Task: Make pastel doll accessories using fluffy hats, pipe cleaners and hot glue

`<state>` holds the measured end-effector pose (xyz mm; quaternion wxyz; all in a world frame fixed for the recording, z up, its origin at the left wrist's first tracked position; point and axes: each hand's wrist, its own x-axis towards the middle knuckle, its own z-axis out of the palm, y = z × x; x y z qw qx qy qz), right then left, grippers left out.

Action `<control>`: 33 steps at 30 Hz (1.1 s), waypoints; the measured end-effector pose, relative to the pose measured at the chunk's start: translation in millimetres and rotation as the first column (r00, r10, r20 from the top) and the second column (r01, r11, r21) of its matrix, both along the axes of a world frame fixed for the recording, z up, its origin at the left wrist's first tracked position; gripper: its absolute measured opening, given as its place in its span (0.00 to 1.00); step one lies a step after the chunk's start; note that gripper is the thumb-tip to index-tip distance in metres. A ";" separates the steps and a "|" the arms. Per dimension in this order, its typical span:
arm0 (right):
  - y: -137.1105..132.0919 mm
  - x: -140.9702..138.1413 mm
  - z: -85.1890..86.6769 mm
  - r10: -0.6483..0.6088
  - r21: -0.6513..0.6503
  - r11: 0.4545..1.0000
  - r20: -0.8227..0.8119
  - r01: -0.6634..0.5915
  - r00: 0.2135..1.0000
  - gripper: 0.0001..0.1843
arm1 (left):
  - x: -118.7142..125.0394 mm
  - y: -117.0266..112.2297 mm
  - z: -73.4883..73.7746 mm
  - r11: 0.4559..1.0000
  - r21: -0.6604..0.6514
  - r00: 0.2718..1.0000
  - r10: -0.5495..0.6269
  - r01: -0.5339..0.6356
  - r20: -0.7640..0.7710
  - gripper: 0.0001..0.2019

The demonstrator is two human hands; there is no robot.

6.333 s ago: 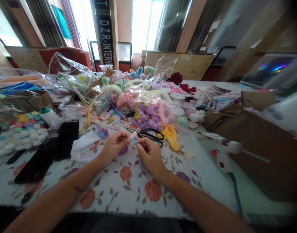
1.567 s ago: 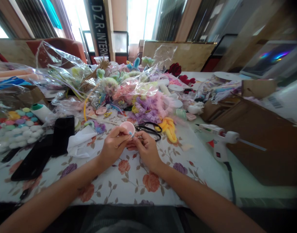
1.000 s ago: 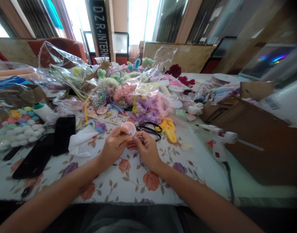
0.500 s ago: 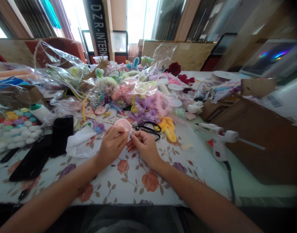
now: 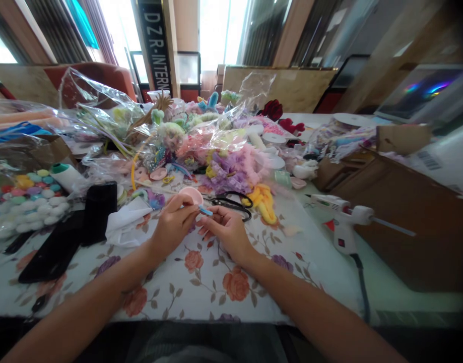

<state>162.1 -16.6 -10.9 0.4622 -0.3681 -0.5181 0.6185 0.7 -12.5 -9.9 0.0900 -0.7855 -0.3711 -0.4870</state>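
Observation:
My left hand [image 5: 173, 224] pinches a small pink round disc [image 5: 191, 194] just above the floral tablecloth [image 5: 201, 282]. A short light-blue strip [image 5: 205, 210] pokes out at the disc's lower edge, between the fingertips of both hands. My right hand [image 5: 225, 230] is curled, its fingertips touching that blue strip and the disc. Black scissors [image 5: 233, 203] lie on the cloth just behind my right hand.
A white glue gun [image 5: 340, 217] with its cord rests to the right, before a brown cardboard box [image 5: 401, 212]. Heaps of pastel trims and plastic bags [image 5: 201, 141] fill the back. Black phones [image 5: 98, 212] and a tray of pompoms [image 5: 23, 201] lie left.
Several seconds ago my hands held only a small pink and blue piece. Now the left hand holds a pink disc, and the blue strip has slid out to its lower right.

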 end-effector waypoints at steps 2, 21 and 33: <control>0.5 1.6 -3.0 -0.026 0.114 0.993 0.107 0.014 0.994 0.12 | -1.9 -0.1 -0.8 0.999 -0.037 0.999 0.003 -0.001 0.046 0.04; 17.9 22.6 1.2 -0.699 0.848 -0.076 0.330 -0.525 0.634 0.12 | 0.5 -1.0 1.0 0.990 -0.106 0.995 -0.093 0.097 0.036 0.05; 24.0 23.4 1.0 -0.679 0.818 -0.126 0.342 -0.562 0.650 0.14 | 0.1 -1.3 2.8 0.991 -0.097 0.995 -0.094 0.092 -0.017 0.07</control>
